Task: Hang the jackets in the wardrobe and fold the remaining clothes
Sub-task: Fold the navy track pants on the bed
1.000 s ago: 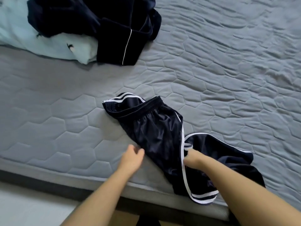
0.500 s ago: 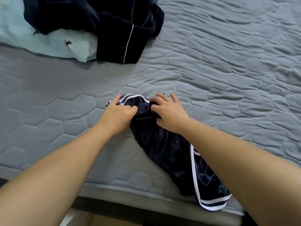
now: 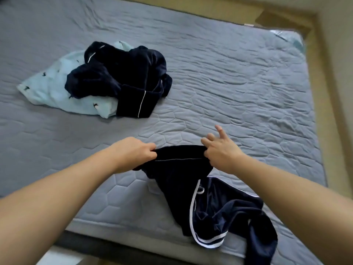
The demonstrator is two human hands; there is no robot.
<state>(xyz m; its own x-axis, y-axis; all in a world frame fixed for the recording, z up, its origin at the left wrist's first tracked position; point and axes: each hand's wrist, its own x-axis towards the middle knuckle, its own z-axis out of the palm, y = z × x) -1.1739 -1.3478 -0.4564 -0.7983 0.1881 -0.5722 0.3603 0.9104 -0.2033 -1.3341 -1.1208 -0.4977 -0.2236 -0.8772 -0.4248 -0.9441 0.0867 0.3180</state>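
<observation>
Two bare hands hold a pair of navy shorts with white side stripes above the near part of a bed. The left hand, at about 9 o'clock from the waistband, is clenched in a fist around the band's left end. The right hand, at 3 o'clock from it, pinches the band's right end between thumb and forefinger, its other fingers spread and lifted. The waistband is stretched taut between them. The rest of the shorts trails toward 5 o'clock across the grey quilted bedcover, and one leg reaches the bed's near edge and seems to drape over it. That near edge runs across the bottom of the view, from 7 o'clock to 5 o'clock. At 11 o'clock from the hands, well apart from them, a dark navy garment with thin white piping lies heaped on a pale blue printed garment. A wide stretch of wrinkled quilt spreads from 12 o'clock round to 3 o'clock, out to the bed's far and right edges, where a strip of beige floor borders the mattress.
</observation>
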